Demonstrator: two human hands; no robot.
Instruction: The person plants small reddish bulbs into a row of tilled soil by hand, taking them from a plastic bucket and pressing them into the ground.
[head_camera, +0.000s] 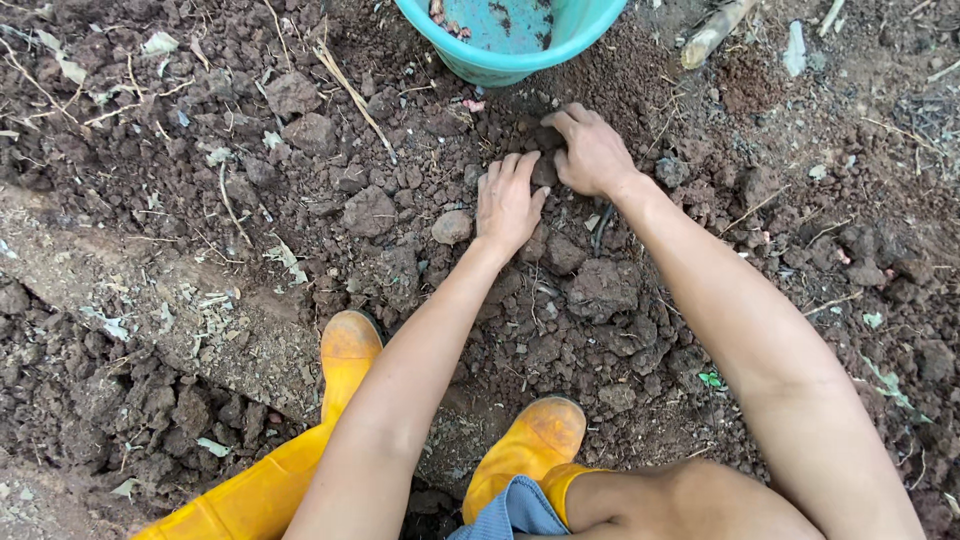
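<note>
Left rubber boot (340, 370): yellow, at 7 o'clock, planted beside a pale flat slab (150, 290) lying at 9 o'clock. Left hand (507, 203): at centre, palm down on loose dark soil (380, 180), fingers spread flat, grip open, holding nothing. Small clod (545, 172): between both hands, touching each. Right hand (592, 152): just beside it at 1 o'clock, fingers curled into the soil, grip loosely cupped, not closed on anything. Turquoise basin (510, 62): at 12 o'clock, near the right hand.
</note>
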